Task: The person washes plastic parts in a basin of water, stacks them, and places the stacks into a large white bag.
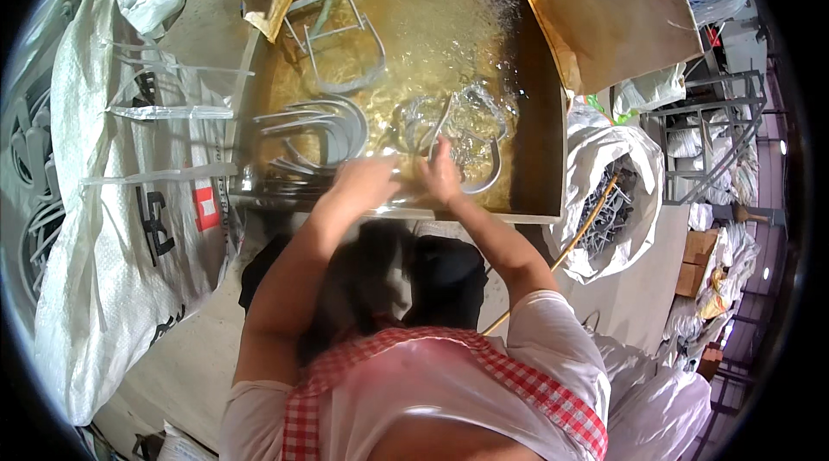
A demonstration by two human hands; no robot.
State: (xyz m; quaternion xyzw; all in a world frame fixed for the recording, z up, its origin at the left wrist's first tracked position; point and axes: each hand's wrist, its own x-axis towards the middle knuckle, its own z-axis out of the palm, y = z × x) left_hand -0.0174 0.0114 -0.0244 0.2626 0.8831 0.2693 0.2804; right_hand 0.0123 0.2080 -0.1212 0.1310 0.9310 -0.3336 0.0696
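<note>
A metal tank [542, 159] holds yellowish water that splashes near the middle. Several grey U-shaped metal rods [332, 129] lie in it. My right hand [440, 172] grips a grey U-shaped rod [471, 146] that is partly under the churning water. My left hand [367, 180] is blurred at the tank's near edge, beside the stacked rods; what it holds is unclear. My forearms reach over the near rim.
A big white woven sack [112, 202] with clear plastic strips lies at the left. An open white bag [604, 202] of grey metal parts, with a wooden stick in it, stands at the right. A brownish sheet [613, 12] leans at the tank's far right. Metal racks stand further right.
</note>
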